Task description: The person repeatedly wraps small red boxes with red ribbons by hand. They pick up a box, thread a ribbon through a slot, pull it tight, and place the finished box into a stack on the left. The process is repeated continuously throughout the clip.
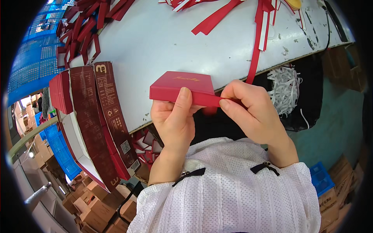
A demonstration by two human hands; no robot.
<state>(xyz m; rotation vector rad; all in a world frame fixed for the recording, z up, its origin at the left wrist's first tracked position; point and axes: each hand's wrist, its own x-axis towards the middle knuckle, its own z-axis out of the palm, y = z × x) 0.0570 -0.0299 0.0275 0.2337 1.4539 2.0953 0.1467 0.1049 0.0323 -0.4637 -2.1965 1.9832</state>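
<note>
A flat red gift box (186, 80) with gold lettering on its top is held up over the table's near edge. My left hand (174, 121) grips it from below, with the thumb pressed against its near side. A narrow red strip (210, 100) runs along that side and reaches past the box's right corner. There my right hand (254, 110) pinches the strip's end between thumb and forefinger. Whether the strip is stuck to the box or is a flap of it, I cannot tell.
Red strips (258, 42) lie along the white table's (143, 42) far right. Red cardboard pieces (83, 29) pile up at its far left. An opened dark red carton (87, 116) holds red boxes at left. White paper scraps (285, 91) fill a black bag at right.
</note>
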